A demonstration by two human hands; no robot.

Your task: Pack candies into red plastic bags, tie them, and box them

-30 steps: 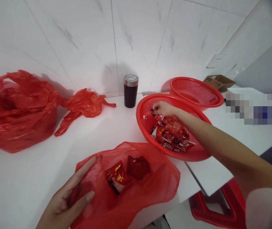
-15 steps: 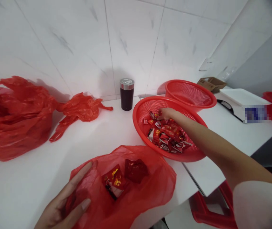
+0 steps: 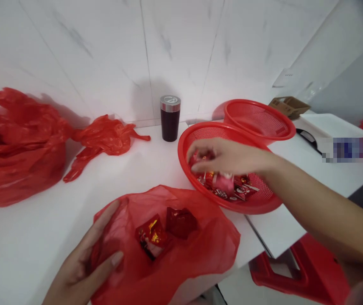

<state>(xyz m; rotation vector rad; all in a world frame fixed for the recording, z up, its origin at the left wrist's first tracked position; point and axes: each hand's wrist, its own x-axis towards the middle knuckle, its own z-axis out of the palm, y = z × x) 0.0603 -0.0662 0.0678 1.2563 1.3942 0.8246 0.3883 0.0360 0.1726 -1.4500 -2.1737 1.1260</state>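
My right hand point(image 3: 226, 156) is raised inside the red mesh basket point(image 3: 219, 127), its fingers bunched around a red sweet packet point(image 3: 197, 159). Below it lies a pile of red wrapped sweets point(image 3: 229, 186), partly hidden by my hand. My left hand point(image 3: 86, 258) grips the edge of a red plastic bag point(image 3: 207, 241) lying open on the white counter point(image 3: 35, 241). Two red packets point(image 3: 151, 235) point(image 3: 180, 222) lie inside that bag, apart from my left hand.
A second red basket point(image 3: 258, 118) overlaps the first. A dark tumbler point(image 3: 170, 120) stands against the tiled wall. Bunched red bags point(image 3: 19, 148) lie at the left. A cardboard tray point(image 3: 289, 106), a white scale point(image 3: 330, 127) and a red stool point(image 3: 296, 271) are at the right.
My right hand has lifted off the sweet pile and its fingers have bunched together over the left of the basket. My left hand and the bag have barely moved.
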